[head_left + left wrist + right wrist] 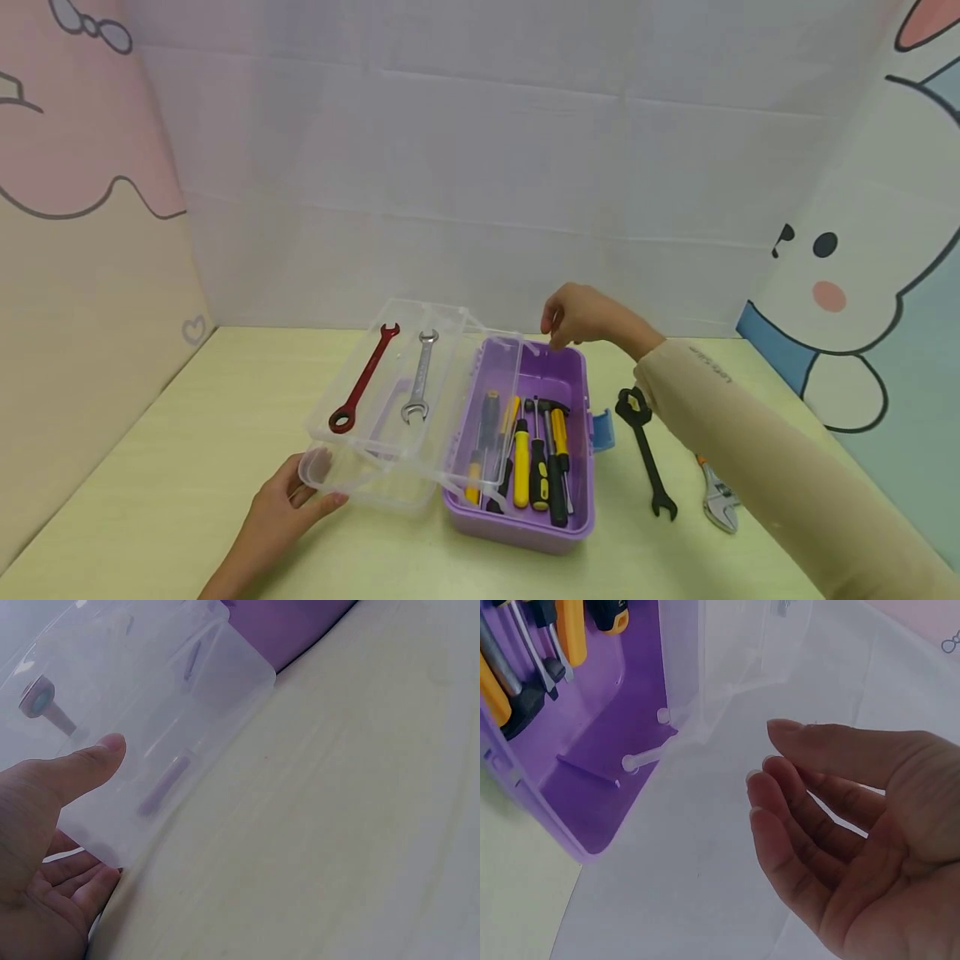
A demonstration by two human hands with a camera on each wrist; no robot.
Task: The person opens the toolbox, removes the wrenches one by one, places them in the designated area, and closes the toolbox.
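Observation:
A purple toolbox (517, 535) stands with its clear lid (393, 493) swung out to the left. Above the lid hangs a clear tray (392, 379) bearing a red wrench (363, 382) and a silver wrench (422, 379). My left hand (277, 508) grips the lid's near left corner, thumb (94, 766) in front and the other fingers behind and below. Past the box's far right corner, my right hand (588, 317) hovers with loosely bent fingers and holds nothing. Inside lie a yellow screwdriver (521, 475), a hammer (556, 487) and several other tools.
A blue latch (603, 431) sticks out from the box's right side. To the right, a black wrench (651, 467) and an adjustable wrench (722, 504) lie on the pale table (135, 467), the latter partly under my sleeve (772, 467). A white cloth (465, 167) hangs behind.

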